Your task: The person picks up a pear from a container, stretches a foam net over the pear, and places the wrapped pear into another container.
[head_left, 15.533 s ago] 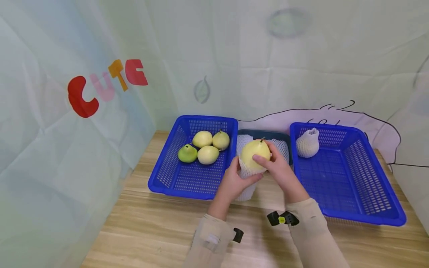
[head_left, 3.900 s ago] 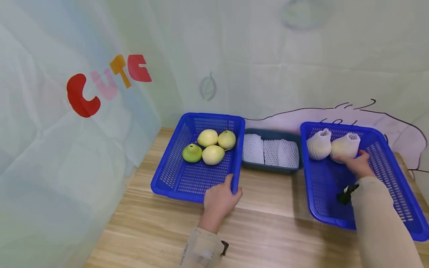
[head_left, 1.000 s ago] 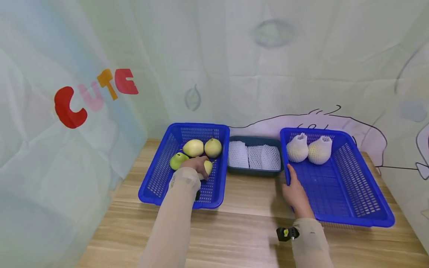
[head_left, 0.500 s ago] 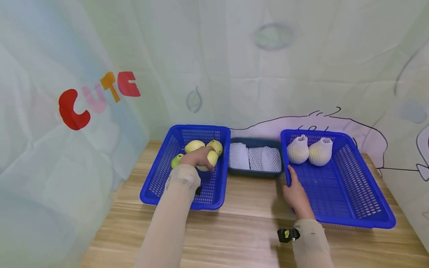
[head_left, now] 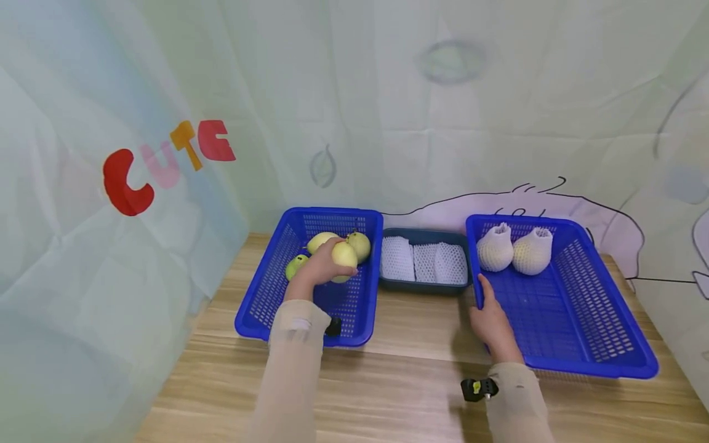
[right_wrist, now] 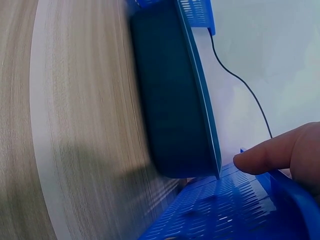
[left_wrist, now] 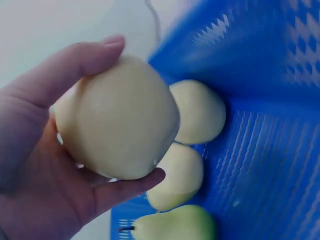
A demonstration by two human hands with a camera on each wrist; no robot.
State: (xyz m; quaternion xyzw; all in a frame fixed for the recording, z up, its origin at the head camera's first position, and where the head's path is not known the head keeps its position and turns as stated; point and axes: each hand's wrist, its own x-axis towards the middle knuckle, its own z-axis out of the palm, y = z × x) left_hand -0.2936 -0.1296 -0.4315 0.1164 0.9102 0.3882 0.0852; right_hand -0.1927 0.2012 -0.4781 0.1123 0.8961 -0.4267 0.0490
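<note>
My left hand [head_left: 321,263] grips a pale yellow pear [head_left: 345,255] over the left blue basket [head_left: 370,307]. In the left wrist view its thumb and fingers curl round the pear, which hides part of another pear [left_wrist: 197,112] behind it. Two more pears lie in that basket, one of them a greener pear [head_left: 296,266]. At the left rim of the right blue basket [head_left: 637,364], my right hand [head_left: 492,323] holds the edge, one finger lying along it. Two pears in white foam nets, a left one [head_left: 495,251] and a right one [head_left: 533,252], stand in its back corner.
Between the baskets sits a dark teal tray [head_left: 423,286] with several folded white foam nets [head_left: 397,258]. Everything rests on a wooden table [head_left: 388,394]. A printed cloth [head_left: 354,92] closes off the back and left side.
Earlier a second pear was sleeved in a net and set into the right basket. Since then my left hand has taken another pear and raised it among the others; my right hand stays at the rim.
</note>
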